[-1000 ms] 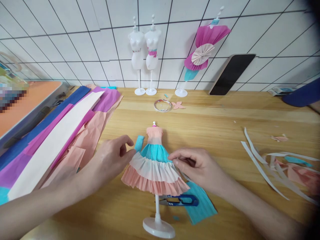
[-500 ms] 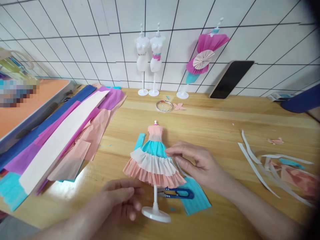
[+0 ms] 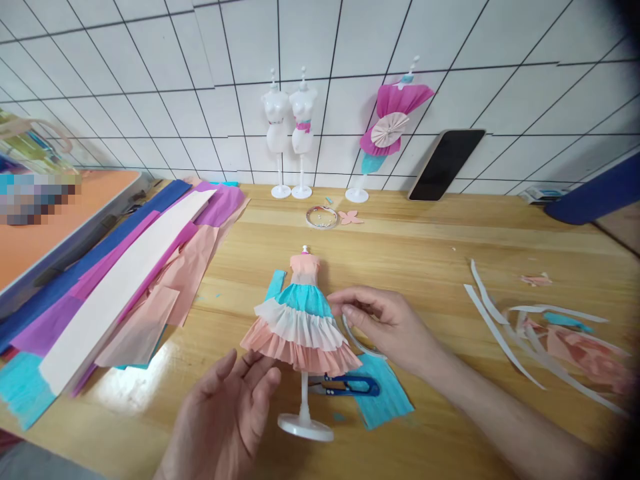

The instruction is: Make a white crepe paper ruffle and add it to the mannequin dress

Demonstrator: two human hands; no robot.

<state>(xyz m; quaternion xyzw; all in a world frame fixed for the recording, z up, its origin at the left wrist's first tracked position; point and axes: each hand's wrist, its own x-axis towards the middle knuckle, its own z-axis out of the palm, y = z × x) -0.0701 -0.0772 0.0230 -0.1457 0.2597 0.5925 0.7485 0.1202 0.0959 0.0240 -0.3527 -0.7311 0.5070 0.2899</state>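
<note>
A small dress form (image 3: 306,407) on a white round stand wears a crepe-paper dress (image 3: 305,320) with a peach top and blue, white and peach ruffles. At the skirt's lower left, my left hand (image 3: 225,407) is open, palm turned up, fingers by the hem. My right hand (image 3: 385,323) lies along the skirt's right side, fingertips at the blue tier, fingers loosely stretched, with nothing seen in them. Partly hidden under that hand is a pale ring (image 3: 361,347). Behind the stand, blue thread snips (image 3: 350,385) overlap a piece of blue crepe paper (image 3: 386,397).
Crepe-paper strips (image 3: 125,287) in several colours lie at the left. White strips and scraps (image 3: 565,333) are at the right. Along the tiled wall stand two bare dress forms (image 3: 289,133), a pink-dressed one (image 3: 387,130) and a leaning phone (image 3: 447,163). A ring with beads (image 3: 321,218) lies before them.
My left hand has turned palm up and its fingers have spread by the hem. My right hand stays at the skirt's side. The whole view has shifted slightly.
</note>
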